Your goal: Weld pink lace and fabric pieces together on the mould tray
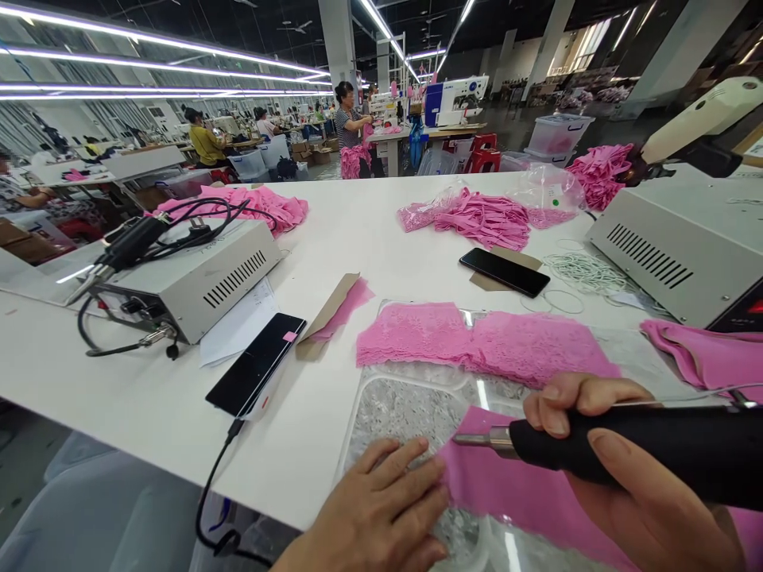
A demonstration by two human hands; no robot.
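Note:
My right hand (649,485) is wrapped round a black handpiece with a metal tip (602,445), held nearly level and pointing left. Its tip meets, or hovers just over, a plain pink fabric piece (494,477); contact is hard to judge. My left hand (387,508) lies flat, fingers spread, with its fingertips at the fabric's left edge. Under the fabric is a clear plastic lid or tray (393,405) with a speckled look. Pink lace pieces (477,338) lie across its far side. Part of the plain fabric is hidden by my right hand.
Left stands a grey box (208,270) with another handpiece (137,242) on top. A cabled phone (256,365) and a second phone (504,272) lie on the white table (334,238). Right are a larger grey box (685,238), pale cords (584,272) and folded pink fabric (709,353).

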